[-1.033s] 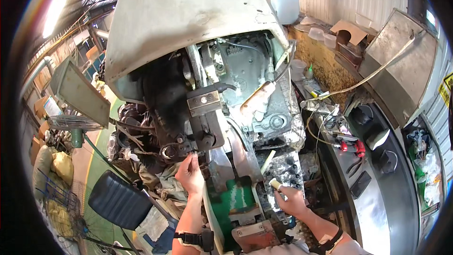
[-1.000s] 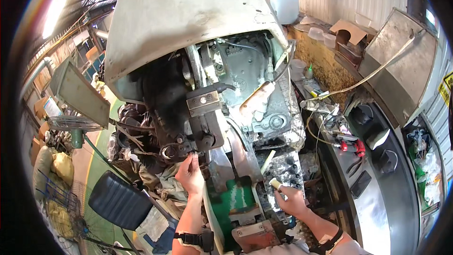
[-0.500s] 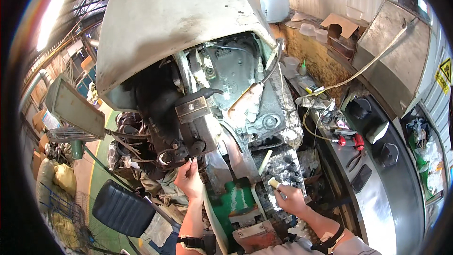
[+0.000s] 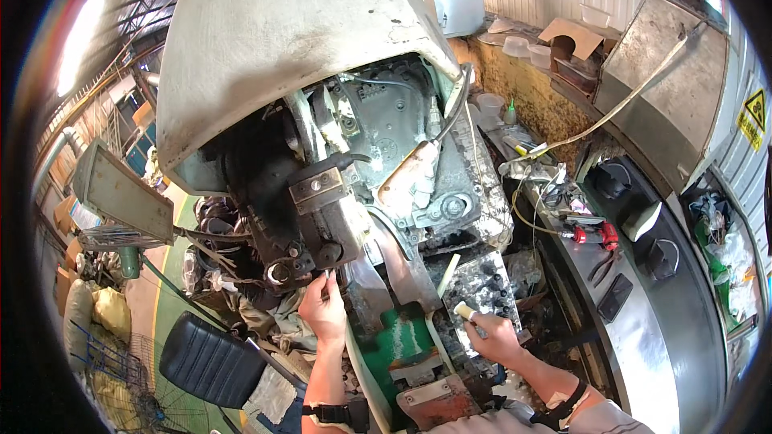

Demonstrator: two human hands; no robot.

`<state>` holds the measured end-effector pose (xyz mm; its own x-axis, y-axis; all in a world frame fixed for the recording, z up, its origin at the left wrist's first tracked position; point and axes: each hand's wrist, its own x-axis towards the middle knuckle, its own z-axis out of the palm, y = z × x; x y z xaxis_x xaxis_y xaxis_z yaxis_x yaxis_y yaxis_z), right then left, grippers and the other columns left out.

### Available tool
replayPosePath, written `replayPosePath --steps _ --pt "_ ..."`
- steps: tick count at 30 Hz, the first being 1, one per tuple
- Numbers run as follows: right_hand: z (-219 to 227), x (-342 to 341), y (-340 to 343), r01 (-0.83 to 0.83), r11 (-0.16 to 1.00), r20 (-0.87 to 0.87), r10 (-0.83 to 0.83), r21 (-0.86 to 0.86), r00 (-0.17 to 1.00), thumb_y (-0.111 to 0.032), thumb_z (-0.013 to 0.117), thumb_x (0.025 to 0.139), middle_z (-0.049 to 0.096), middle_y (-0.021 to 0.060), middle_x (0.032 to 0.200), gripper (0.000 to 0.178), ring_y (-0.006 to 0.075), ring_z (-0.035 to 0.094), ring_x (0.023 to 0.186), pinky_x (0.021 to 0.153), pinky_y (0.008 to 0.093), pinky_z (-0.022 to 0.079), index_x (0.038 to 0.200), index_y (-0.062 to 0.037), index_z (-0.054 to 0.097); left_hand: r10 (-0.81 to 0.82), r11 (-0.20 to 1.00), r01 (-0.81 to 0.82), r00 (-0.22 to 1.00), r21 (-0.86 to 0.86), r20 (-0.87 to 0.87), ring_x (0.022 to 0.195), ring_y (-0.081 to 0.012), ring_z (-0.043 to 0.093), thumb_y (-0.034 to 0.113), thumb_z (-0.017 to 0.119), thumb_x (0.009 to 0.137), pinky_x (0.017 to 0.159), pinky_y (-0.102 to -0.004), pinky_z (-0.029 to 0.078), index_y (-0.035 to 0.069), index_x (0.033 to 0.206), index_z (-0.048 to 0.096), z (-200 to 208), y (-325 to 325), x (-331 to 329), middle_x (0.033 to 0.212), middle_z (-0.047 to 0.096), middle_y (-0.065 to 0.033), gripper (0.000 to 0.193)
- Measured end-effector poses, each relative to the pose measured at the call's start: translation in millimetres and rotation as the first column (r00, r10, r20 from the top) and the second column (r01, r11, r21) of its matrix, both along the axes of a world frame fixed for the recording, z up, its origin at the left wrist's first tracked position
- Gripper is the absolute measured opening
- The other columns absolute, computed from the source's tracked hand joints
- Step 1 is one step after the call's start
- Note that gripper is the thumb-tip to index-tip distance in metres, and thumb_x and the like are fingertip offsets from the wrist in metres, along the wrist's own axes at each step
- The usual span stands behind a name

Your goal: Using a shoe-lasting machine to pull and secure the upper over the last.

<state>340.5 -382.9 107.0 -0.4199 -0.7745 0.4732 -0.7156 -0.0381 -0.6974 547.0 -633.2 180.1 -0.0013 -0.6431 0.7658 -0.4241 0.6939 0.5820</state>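
My right hand (image 4: 494, 339) is closed around a small brush with pale bristles (image 4: 464, 310), which sits over a speckled, oily metal plate (image 4: 485, 283) with dark round knobs or holes. My left hand (image 4: 323, 311) is raised to the machine's lower front edge, its fingertips pinched together. A small pale tip shows at those fingers, too small to name. Just above them is a dark machine head (image 4: 326, 221) with a round fitting (image 4: 280, 273) to its left. A pale stick (image 4: 449, 275) leans at the plate's upper left corner.
Overhead hangs a large pale cover (image 4: 297, 24). A lamp (image 4: 125, 193) and a black padded seat (image 4: 211, 358) are on the left. The right bench carries a red power tool (image 4: 597, 235), a dark phone (image 4: 614, 300) and a yellow hose (image 4: 615, 124). Green panel (image 4: 402, 333) lies between my arms.
The whole view has shifted slightly, the machine now sitting a little further left. Both hands keep nearly the same places and the same grips.
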Motion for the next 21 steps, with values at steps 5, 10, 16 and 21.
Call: replayPosePath --steps 5,10,16,21 --pt "-0.3 0.1 0.3 -0.002 1.0 -0.006 0.002 0.005 1.0 -0.004 0.073 0.081 0.064 0.0183 0.071 0.014 0.0352 0.064 0.062 0.055 0.0403 0.05 0.093 0.0014 0.067 0.009 0.999 -0.006 0.996 -0.036 0.086 0.077 -0.0275 0.071 0.003 0.072 0.087 0.07 -0.0338 0.055 0.001 0.091 0.07 4.2 -1.8 2.0 0.088 0.072 -0.0153 0.005" --pt "-1.4 0.6 -0.7 0.021 0.998 -0.001 -0.021 -0.054 1.0 -0.005 0.073 0.081 0.065 0.0182 0.071 0.014 0.0352 0.065 0.062 0.055 0.0407 0.05 0.093 0.0009 0.067 -0.025 0.995 0.044 0.977 -0.085 0.211 0.081 -0.0298 0.07 0.003 0.069 0.09 0.072 -0.0361 0.055 0.003 0.103 0.072 -7.8 -4.9 6.6 0.095 0.071 -0.0175 0.013" --pt "-2.2 -0.2 -1.2 0.016 1.0 -0.017 -0.016 0.016 1.0 -0.007 0.073 0.082 0.065 0.0177 0.07 0.013 0.0352 0.064 0.061 0.055 0.041 0.05 0.092 0.0003 0.067 -0.143 0.947 0.265 0.852 0.181 -0.504 0.086 -0.0128 0.066 0.004 0.071 0.092 0.081 -0.026 0.053 -0.009 0.108 0.068 -31.2 -3.2 -11.4 0.099 0.073 -0.0096 0.021" --pt "-2.4 0.9 -2.8 0.03 1.0 -0.041 -0.03 -0.003 0.999 -0.011 0.069 0.085 0.064 0.0144 0.07 0.01 0.0329 0.064 0.059 0.052 0.0414 0.05 0.084 -0.0025 0.064 -0.013 0.844 0.374 0.731 0.384 -0.682 0.086 -0.0135 0.067 0.009 0.071 0.093 0.08 -0.0244 0.053 -0.006 0.108 0.069 -32.3 -3.8 -13.3 0.095 0.072 -0.0063 0.021"
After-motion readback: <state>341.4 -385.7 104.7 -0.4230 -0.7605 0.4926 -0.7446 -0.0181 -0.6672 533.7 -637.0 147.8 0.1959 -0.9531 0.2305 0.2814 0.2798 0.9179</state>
